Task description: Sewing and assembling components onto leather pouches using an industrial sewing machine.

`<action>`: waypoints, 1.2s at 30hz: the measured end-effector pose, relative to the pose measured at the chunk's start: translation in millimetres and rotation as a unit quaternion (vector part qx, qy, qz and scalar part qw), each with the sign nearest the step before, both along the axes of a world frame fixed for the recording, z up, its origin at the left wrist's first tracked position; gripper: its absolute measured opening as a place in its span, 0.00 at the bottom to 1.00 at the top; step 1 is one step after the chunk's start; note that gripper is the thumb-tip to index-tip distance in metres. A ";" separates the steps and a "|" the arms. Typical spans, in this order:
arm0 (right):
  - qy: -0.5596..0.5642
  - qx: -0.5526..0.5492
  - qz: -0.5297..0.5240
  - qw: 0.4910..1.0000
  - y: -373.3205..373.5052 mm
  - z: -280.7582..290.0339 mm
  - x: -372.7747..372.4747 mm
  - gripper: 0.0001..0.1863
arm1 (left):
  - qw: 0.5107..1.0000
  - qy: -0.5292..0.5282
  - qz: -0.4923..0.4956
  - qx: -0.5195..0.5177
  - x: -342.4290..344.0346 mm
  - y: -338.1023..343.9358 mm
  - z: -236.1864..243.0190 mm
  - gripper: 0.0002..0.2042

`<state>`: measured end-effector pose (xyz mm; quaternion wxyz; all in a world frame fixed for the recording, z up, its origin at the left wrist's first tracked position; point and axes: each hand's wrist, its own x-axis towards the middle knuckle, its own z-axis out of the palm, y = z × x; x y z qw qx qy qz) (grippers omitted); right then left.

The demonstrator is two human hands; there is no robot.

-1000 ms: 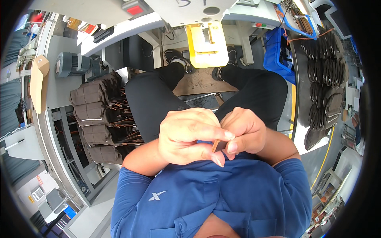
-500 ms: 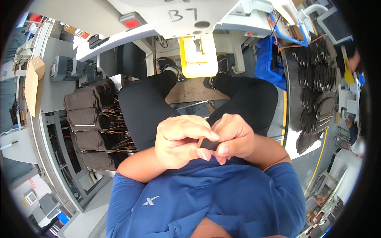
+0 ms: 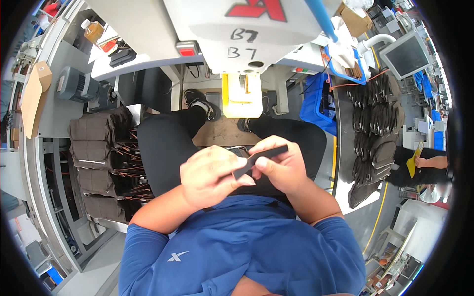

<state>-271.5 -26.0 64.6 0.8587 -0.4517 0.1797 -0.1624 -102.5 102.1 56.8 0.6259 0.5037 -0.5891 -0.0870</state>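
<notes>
Dark strip (image 3: 250,164) partly covered by fingers (image 3: 269,143), white machine head (image 3: 215,37) cropped above, co-worker (image 3: 417,172) cropped right

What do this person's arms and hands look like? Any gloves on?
No gloves: the left hand and right hand are bare. The left sleeve and right sleeve are blue and short, so the left forearm and right forearm are bare too. No watch or bracelet shows.

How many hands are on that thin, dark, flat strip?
2. The bare left hand pinches the thin, dark, flat strip near its left end; the bare right hand holds it farther right. No others seem hidden.
</notes>
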 end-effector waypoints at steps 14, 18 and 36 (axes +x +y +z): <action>0.145 -0.344 -0.035 0.927 -110.7 49.7 57.6 0.11 | 0.945 -0.286 0.141 0.068 55.7 -44.3 5.9 0.33; 0.114 -0.570 -0.046 0.813 -127.6 28.8 90.2 0.14 | 0.940 -0.305 0.127 0.089 71.2 -56.8 1.7 0.35; 0.053 -0.755 -0.075 0.649 -122.7 27.1 112.0 0.08 | 0.906 -0.401 0.065 0.122 78.7 -75.7 19.1 0.28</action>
